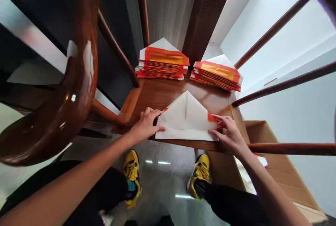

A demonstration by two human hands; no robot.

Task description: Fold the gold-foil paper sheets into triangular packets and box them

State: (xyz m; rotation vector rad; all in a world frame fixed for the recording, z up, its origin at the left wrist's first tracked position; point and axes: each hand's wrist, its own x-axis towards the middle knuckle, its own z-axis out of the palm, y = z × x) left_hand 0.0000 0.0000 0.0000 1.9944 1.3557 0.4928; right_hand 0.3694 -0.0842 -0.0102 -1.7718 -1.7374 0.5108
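A white sheet of paper (pixel 181 114), folded to a peak with a flat band along its lower edge, lies on the wooden chair seat (pixel 147 96). Bits of red show at its left and right sides. My left hand (pixel 149 122) pinches its left end, thumb on top and fingers curled behind. At the right end, my right hand (pixel 228 131) grips the paper beside a red patch, thumb low and fingers above. Behind it sit two piles of folded red, gold and white papers, a left stack (pixel 164 61) and a right stack (pixel 217 72).
Dark wooden spindles (pixel 278 87) stand around the seat. A thick curved armrest (pixel 84 61) rises close on the left. On the right, a cardboard box (pixel 283 173) with white paper stands on the floor. Below are yellow shoes (pixel 202 171) on a shiny floor (pixel 162 180).
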